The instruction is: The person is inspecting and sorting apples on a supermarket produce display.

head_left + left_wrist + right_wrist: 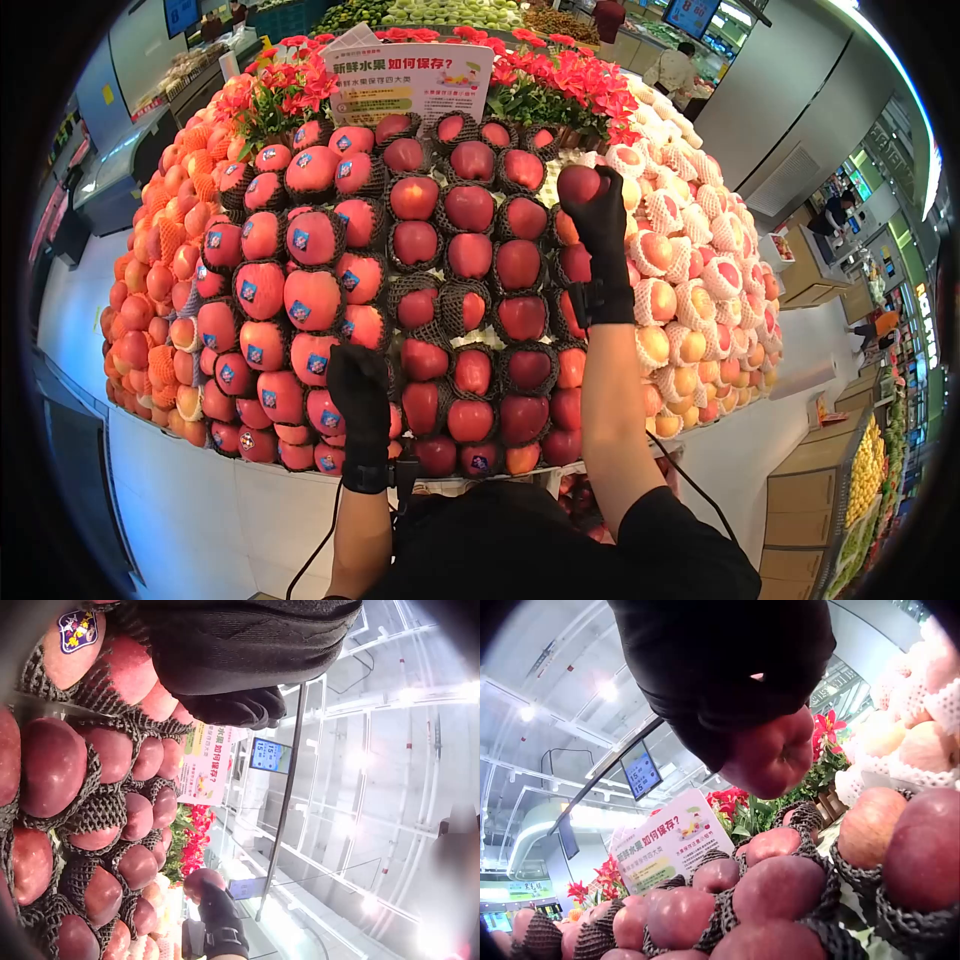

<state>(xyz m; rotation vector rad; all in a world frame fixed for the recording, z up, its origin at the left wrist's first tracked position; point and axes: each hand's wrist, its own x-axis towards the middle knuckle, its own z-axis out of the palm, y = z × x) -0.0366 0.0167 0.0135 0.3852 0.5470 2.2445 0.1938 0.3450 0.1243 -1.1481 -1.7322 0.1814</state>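
Grasping one dark-red round apple (pixel 579 185), the black-gloved right hand (pixel 603 222) holds it near the back edge of the white fruit desk (pixel 440 487). Black mesh nets (pixel 97 812) probably cushion neighbouring apples (pixel 470 208). Black-gloved left hand (pixel 357 385) looks relaxed, empty.

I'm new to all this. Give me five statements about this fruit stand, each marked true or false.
1. The black-gloved right hand holds a round red apple. True.
2. The left hand wears a white glove. False: its glove is black.
3. A white printed sign stands among red flowers. True.
4. Orange-pink round fruit at the head view's right sits in black nets. False: white foam nets.
5. Blue stickers mark some apples. True.
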